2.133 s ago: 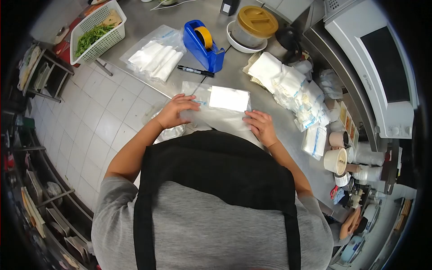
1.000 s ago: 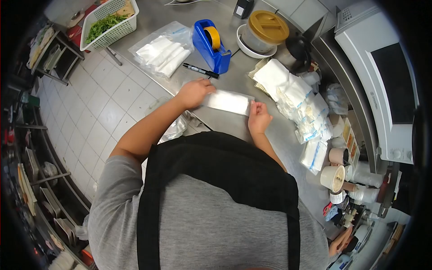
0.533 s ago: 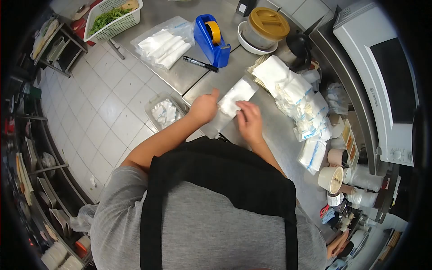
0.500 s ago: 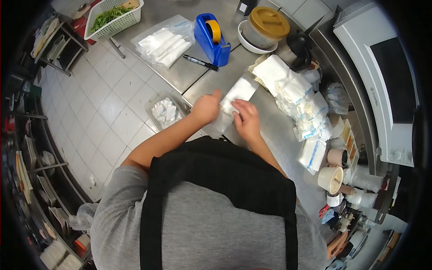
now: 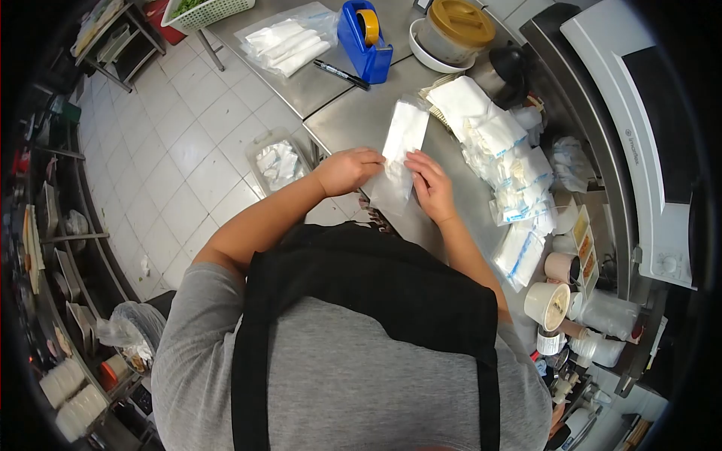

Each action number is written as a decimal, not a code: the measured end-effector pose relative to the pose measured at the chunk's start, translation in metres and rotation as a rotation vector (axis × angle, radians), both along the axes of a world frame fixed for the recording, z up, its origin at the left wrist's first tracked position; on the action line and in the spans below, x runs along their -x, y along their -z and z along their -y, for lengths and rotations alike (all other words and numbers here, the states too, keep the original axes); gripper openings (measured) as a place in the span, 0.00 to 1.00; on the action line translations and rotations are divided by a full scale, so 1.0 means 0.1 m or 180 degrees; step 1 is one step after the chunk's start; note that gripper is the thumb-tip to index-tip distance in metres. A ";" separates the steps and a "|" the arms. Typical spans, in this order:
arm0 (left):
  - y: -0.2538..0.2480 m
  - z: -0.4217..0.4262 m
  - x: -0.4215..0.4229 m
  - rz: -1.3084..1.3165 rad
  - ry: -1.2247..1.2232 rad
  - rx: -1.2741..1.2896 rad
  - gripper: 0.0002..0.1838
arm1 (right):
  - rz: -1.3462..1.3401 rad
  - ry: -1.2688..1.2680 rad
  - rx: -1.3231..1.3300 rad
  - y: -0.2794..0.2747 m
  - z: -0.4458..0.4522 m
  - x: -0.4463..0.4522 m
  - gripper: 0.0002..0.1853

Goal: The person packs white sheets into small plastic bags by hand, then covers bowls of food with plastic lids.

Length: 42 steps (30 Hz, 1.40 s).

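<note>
A clear plastic bag (image 5: 391, 197) with a folded white insert (image 5: 406, 129), perhaps paper or cloth, lies aslant at the centre of the frame, over the near edge of the steel worktable (image 5: 338, 128). Its left edge is pinched by the bent fingers of the left hand (image 5: 350, 171). Its right edge is met by the right hand (image 5: 435, 192), whose fingers are narrowly bent over the film; whether a firm pinch is made there cannot be told. With both sides held at mid-length, the slack film is probably steadied and the insert kept straight.

Just to the right, white packets (image 5: 492, 143) are heaped, apparently so that the working spot is left free yet within reach. Above the hands, a black marker pen (image 5: 341, 74) is laid beside a blue tape dispenser (image 5: 367, 60), seemingly for easy picking up. Towards the upper left, more folded white pieces (image 5: 286, 46) are spread on a flat bag. Below the table edge, left of centre, a plastic tub (image 5: 259, 171) is filled with small white bundles (image 5: 280, 164).
</note>
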<state>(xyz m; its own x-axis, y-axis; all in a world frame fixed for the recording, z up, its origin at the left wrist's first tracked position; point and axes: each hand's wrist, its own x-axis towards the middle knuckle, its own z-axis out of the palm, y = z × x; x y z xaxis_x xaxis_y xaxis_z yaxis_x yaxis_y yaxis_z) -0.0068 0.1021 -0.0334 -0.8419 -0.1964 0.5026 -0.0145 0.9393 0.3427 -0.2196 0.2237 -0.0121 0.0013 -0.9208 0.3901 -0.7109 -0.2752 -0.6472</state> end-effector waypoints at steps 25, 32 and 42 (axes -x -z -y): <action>-0.02 -0.04 0.04 0.0118 0.0110 -0.0194 0.12 | 0.0829 -0.0037 -0.0546 0.10 -0.33 0.01 0.08; -0.02 -0.11 0.24 -0.0111 -0.1066 -0.0990 0.08 | 0.0086 0.0724 -0.0185 0.06 -0.03 0.07 0.17; -0.22 -0.01 0.60 0.0715 -0.2267 -0.1755 0.12 | 0.0100 0.1615 -0.1003 0.03 0.42 -0.02 0.16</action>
<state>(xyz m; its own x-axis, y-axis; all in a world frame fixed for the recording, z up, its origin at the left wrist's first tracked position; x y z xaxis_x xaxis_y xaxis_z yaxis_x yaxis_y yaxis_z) -0.0664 0.1028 -0.0114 -0.4971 -0.8673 0.0241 -0.6457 0.3883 0.6575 -0.2176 0.1816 -0.0147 -0.4761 -0.8747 0.0908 -0.6826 0.3024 -0.6653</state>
